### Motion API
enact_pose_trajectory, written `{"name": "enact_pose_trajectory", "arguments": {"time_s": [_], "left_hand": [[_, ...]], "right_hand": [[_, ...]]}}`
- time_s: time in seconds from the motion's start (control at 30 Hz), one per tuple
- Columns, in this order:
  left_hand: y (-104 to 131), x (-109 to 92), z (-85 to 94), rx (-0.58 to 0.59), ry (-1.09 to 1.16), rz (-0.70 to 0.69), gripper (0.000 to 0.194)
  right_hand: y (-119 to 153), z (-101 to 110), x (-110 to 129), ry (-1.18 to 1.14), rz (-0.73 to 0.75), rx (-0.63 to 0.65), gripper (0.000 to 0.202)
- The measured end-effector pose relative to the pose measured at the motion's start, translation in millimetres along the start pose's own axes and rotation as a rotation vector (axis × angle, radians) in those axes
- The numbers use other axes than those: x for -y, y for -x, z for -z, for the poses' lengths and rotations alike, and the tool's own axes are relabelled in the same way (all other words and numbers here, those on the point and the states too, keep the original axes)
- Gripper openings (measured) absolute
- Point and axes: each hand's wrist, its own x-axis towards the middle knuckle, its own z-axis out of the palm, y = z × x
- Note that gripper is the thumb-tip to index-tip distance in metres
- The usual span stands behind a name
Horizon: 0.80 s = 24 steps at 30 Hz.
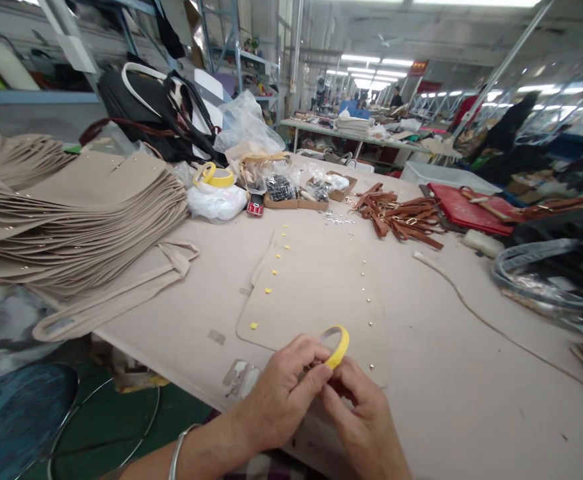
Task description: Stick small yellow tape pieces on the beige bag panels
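Observation:
My left hand [282, 393] grips a narrow roll of yellow tape [341, 348] between thumb and fingers, over the near edge of a beige panel. Close against it, my right hand [366, 417] is closed in a pinch at the lower side of the roll; the tape's end is hidden by the fingers. The beige panel [316, 287] lies flat on the table. Small yellow tape pieces [268, 291] run down its left side, and several metal studs [369, 301] line its right side.
Stacked beige panels [96, 193] and a beige strap [136, 297] lie left. Behind are yellow tape rolls [216, 176], cardboard trays of small hardware [296, 202] and brown leather straps [401, 217]. A thin cord [471, 310] crosses the right side. A blue stool [21, 413] stands lower left.

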Motion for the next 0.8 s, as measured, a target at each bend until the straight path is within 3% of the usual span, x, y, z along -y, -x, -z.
{"name": "enact_pose_trajectory", "arguments": {"time_s": [0.07,0.17,0.2,0.3,0.4,0.63,0.8], "left_hand": [[0,2,-2.2,0.039,-0.102,0.016,0.019],[-1,7,-5.3,0.077,-0.271,-0.038,0.017],[-1,9,-6.7,0.096,-0.309,-0.075,0.016],[-3,14,-11.8,0.149,-0.376,-0.164,0.016],[-4,16,-15.8,0.170,-0.425,-0.201,0.016],[-3,22,-20.3,0.192,-0.566,-0.207,0.017],[-6,21,-25.7,0.152,-0.599,-0.246,0.015]], "right_hand": [[5,15,-2,0.146,0.051,-0.046,0.014],[10,35,-2,0.305,0.165,-0.227,0.005],[10,39,-2,0.352,0.228,-0.249,0.011],[9,43,-3,0.493,0.417,-0.175,0.028],[6,41,-5,0.588,0.519,-0.120,0.030],[-1,38,-8,0.652,0.617,-0.118,0.018],[0,36,-13,0.657,0.576,-0.185,0.014]]}}
